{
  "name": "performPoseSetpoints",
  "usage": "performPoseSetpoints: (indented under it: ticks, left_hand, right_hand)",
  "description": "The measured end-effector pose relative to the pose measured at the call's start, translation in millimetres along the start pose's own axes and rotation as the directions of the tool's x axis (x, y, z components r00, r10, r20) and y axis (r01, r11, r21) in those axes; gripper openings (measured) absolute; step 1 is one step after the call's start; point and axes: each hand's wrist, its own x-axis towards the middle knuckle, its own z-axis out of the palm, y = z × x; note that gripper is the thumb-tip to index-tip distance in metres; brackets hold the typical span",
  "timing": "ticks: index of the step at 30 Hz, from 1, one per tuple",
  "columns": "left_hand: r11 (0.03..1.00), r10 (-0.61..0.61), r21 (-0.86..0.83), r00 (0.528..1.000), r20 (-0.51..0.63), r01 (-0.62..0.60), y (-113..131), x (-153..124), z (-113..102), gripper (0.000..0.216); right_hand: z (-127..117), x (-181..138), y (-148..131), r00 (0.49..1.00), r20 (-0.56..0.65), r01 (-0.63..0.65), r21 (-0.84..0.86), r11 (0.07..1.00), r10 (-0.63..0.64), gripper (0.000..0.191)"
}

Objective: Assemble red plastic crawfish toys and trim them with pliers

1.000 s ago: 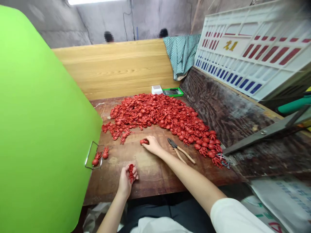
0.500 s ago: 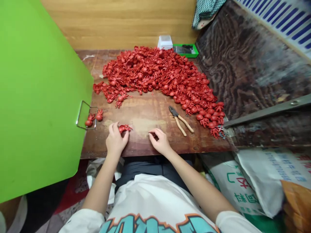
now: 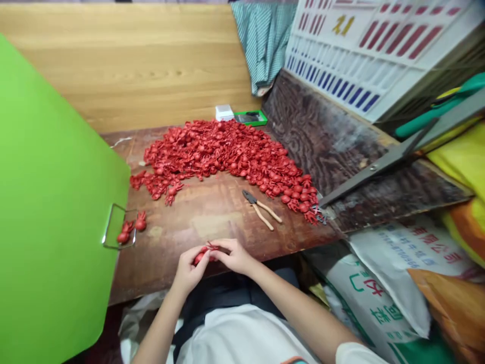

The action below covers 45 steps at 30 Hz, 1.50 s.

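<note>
My left hand [image 3: 188, 268] and my right hand [image 3: 235, 256] meet over the near edge of the brown table [image 3: 212, 212]. Both pinch one small red plastic figure [image 3: 202, 254] with thin legs, held between the fingertips. Farther back lies a wide pile of the same red plastic figures [image 3: 227, 156]. A pair of pliers [image 3: 261, 209] with tan handles rests on the table, to the right of my hands.
A large green panel [image 3: 49, 212] stands at the left, with a wire loop [image 3: 118, 232] around two red figures. A white box [image 3: 224, 112] and a green tray [image 3: 252, 118] sit by the wooden back board. Printed sacks [image 3: 382, 288] lie at the right, below a dark plank.
My hands were apart on the table, the left one on a red figure. Now they have come together at the near edge and both hold the figure. The view has tilted.
</note>
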Motion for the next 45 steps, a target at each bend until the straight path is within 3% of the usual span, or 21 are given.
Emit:
performPoseSetpoints:
  ticks: [5,8,11,15,20,23,27,32,34,35,38,40,43,45]
  left_hand:
    - [0.956,-0.114,-0.262,0.991,0.071,0.129,0,-5,29,0.032]
    - [0.878,-0.244,-0.398,0.964,0.102,0.265,-8,-1,33,0.038]
    - [0.79,-0.341,-0.526,0.939,0.047,0.314,-11,8,23,0.045]
    - [0.744,-0.374,-0.609,0.926,-0.039,0.275,-5,22,9,0.048]
    - [0.83,-0.346,-0.488,0.935,-0.072,0.269,-6,24,24,0.051]
    - [0.904,-0.309,-0.343,0.944,-0.116,0.253,-11,18,36,0.05]
    - [0.977,-0.187,-0.13,0.968,-0.167,0.166,-15,16,27,0.039]
    - [0.982,-0.059,0.159,0.957,-0.283,0.107,-21,20,-10,0.027]
    - [0.959,-0.044,0.247,0.932,-0.361,0.14,-26,21,-18,0.031]
    - [0.946,-0.04,0.282,0.922,-0.384,0.159,-29,21,-19,0.032]
    - [0.912,-0.033,0.369,0.928,-0.372,0.18,-35,21,-17,0.03]
    - [0.895,-0.025,0.412,0.943,-0.331,0.168,-36,20,-14,0.026]
    - [0.875,-0.007,0.46,0.954,-0.298,0.15,-36,16,-12,0.028]
    - [0.863,0.004,0.486,0.96,-0.281,0.139,-35,13,-11,0.03]
  right_hand:
    - [0,-33,1,0.982,-0.163,-0.086,0.099,0.991,0.101,0.033]
    - [-14,-44,7,0.914,-0.361,-0.149,0.129,0.98,0.186,0.039]
    - [-45,-33,12,0.831,-0.519,-0.155,0.129,0.979,0.2,0.044]
    - [-111,-8,10,0.773,-0.623,-0.11,0.054,0.992,0.119,0.047]
    - [-205,-24,4,0.609,-0.793,-0.142,-0.13,0.981,-0.017,0.044]
    - [-234,-44,11,0.587,-0.808,-0.227,-0.21,0.951,-0.039,0.046]
    - [-236,-59,26,0.617,-0.784,-0.322,-0.334,0.886,-0.071,0.049]
    - [-214,-71,31,0.532,-0.82,-0.418,-0.472,0.776,-0.212,0.048]
    - [-198,-60,29,0.57,-0.786,-0.419,-0.529,0.738,-0.241,0.044]
    - [-188,-47,28,0.619,-0.748,-0.401,-0.564,0.722,-0.241,0.042]
    - [-150,21,26,0.836,-0.509,-0.257,-0.692,0.675,-0.204,0.034]
    - [-123,82,26,0.946,-0.284,-0.124,-0.765,0.632,-0.158,0.03]
    - [-90,164,29,0.997,-0.06,-0.02,-0.836,0.548,-0.055,0.039]
    - [-73,198,31,1.0,-0.006,-0.01,-0.874,0.486,0.01,0.046]
